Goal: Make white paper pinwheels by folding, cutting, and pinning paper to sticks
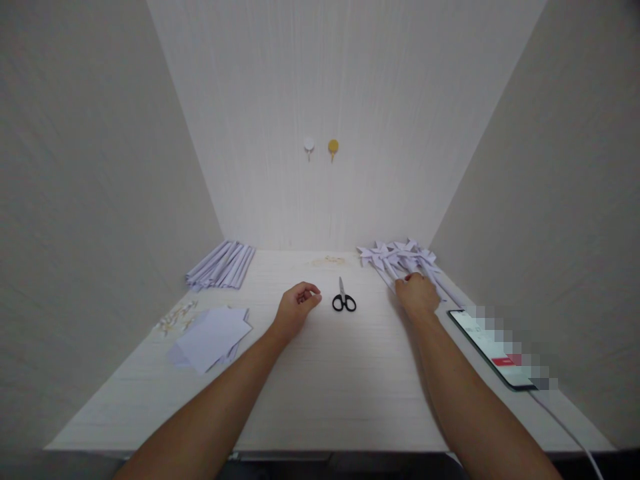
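My left hand (296,308) rests on the pale table (320,393) with its fingers loosely curled and nothing in them, just left of a pair of black-handled scissors (343,297). My right hand (416,293) lies palm down on the sticks of a pile of white paper pinwheels (400,257) at the back right, fingers bent over them. Whether it grips a stick I cannot tell.
A bundle of rolled white paper sticks (222,265) lies at the back left. A fanned stack of white paper squares (213,337) and several small pins (176,319) sit on the left. A phone (493,347) with a white cable (565,423) lies at the right. Two round hooks (321,147) hang on the back wall.
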`<action>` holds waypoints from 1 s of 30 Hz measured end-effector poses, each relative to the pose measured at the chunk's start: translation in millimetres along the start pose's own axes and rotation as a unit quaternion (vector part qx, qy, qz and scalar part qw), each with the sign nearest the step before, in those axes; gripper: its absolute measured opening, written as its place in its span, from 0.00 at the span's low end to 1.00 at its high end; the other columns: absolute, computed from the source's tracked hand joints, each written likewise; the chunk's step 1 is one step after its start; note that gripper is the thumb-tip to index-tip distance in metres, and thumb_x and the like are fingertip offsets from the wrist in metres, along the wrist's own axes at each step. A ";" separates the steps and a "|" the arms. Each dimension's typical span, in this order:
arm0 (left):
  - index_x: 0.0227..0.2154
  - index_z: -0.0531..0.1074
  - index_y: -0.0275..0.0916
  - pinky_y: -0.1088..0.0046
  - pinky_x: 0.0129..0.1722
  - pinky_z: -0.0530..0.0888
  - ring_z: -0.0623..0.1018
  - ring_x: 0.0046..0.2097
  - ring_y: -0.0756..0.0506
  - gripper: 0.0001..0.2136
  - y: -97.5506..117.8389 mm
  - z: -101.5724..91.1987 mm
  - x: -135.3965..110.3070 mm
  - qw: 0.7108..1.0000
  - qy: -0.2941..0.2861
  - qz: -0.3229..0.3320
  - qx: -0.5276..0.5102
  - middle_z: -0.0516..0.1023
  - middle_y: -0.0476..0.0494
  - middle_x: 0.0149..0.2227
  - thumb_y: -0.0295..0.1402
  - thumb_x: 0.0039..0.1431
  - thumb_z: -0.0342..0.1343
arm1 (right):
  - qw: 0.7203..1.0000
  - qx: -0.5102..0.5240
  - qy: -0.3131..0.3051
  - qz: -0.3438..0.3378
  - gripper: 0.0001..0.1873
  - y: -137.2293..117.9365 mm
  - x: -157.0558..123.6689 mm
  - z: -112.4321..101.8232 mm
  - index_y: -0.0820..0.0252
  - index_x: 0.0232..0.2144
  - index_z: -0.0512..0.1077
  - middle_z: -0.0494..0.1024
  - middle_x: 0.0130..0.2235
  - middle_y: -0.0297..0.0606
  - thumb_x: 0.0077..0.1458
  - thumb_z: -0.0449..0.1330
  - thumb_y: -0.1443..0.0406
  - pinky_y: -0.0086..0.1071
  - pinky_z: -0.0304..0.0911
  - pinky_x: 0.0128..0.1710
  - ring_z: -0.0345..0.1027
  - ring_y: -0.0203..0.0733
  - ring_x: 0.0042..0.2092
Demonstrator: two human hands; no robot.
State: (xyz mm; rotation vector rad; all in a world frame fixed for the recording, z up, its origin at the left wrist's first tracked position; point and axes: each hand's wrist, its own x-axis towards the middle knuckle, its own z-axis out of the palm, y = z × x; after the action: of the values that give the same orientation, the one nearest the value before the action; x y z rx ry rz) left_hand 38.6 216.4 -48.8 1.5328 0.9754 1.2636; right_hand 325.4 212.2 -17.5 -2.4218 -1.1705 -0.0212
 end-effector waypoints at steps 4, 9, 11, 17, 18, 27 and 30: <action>0.31 0.75 0.37 0.74 0.25 0.60 0.64 0.24 0.52 0.11 -0.1 0.3 -0.3 1.000 -0.001 0.004 0.012 0.64 0.55 0.21 0.40 0.48 0.61 | 0.997 0.019 0.022 -0.069 0.19 -12.4 -9.6 -2.2 0.67 0.51 0.74 0.75 0.54 0.58 0.62 0.54 0.63 0.48 0.64 0.50 0.68 0.62 0.57; 0.31 0.74 0.38 0.74 0.25 0.61 0.64 0.24 0.51 0.09 0.1 0.8 -2.9 0.998 -0.001 0.012 0.057 0.64 0.55 0.21 0.38 0.50 0.60 | 0.973 0.067 -0.067 -0.211 0.12 -42.4 -45.2 15.4 0.57 0.33 0.76 0.81 0.35 0.38 0.61 0.58 0.56 0.32 0.58 0.32 0.73 0.43 0.37; 0.32 0.75 0.38 0.74 0.27 0.62 0.65 0.25 0.51 0.08 3.0 2.0 -6.3 0.996 0.006 0.018 0.088 0.64 0.55 0.21 0.37 0.52 0.60 | 0.964 0.072 -0.089 -0.240 0.15 -51.4 -61.3 23.2 0.56 0.29 0.74 0.79 0.31 0.36 0.59 0.60 0.52 0.32 0.53 0.29 0.71 0.41 0.33; 0.35 0.76 0.41 0.71 0.35 0.68 0.71 0.31 0.48 0.06 34.1 -16.9 -37.3 0.977 0.021 0.047 0.207 0.72 0.51 0.26 0.34 0.56 0.59 | 0.956 0.056 -0.105 -0.269 0.12 -56.1 -80.9 30.6 0.57 0.28 0.73 0.78 0.35 0.40 0.57 0.61 0.56 0.33 0.52 0.29 0.70 0.42 0.34; 0.35 0.77 0.41 0.69 0.40 0.70 0.73 0.35 0.46 0.06 40.7 -28.2 -46.3 0.971 0.018 0.053 0.231 0.75 0.49 0.30 0.34 0.55 0.60 | 0.955 0.053 -0.104 -0.272 0.12 -55.6 -82.4 30.4 0.58 0.29 0.74 0.78 0.37 0.41 0.58 0.61 0.56 0.33 0.53 0.30 0.70 0.43 0.35; 0.42 0.78 0.40 0.61 0.57 0.69 0.76 0.54 0.36 0.16 59.7 -148.7 -115.9 0.843 -0.016 -0.056 0.535 0.78 0.37 0.50 0.41 0.52 0.62 | 0.955 0.022 -0.079 -0.284 0.14 -51.7 -127.6 14.6 0.62 0.43 0.75 0.76 0.48 0.50 0.64 0.57 0.58 0.36 0.61 0.45 0.70 0.51 0.49; 0.40 0.78 0.39 0.65 0.51 0.72 0.79 0.49 0.38 0.15 62.1 -157.1 -123.2 0.841 -0.013 -0.082 0.535 0.81 0.38 0.46 0.41 0.52 0.59 | 0.956 0.013 -0.071 -0.286 0.15 -44.5 -144.7 7.4 0.63 0.45 0.75 0.75 0.49 0.51 0.66 0.55 0.58 0.37 0.62 0.47 0.69 0.51 0.51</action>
State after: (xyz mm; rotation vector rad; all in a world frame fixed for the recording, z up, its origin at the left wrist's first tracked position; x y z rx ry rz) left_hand -134.9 106.0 -11.6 2.1809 1.9281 0.5172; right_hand 198.1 132.0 -36.3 -2.0057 -1.8855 -0.0102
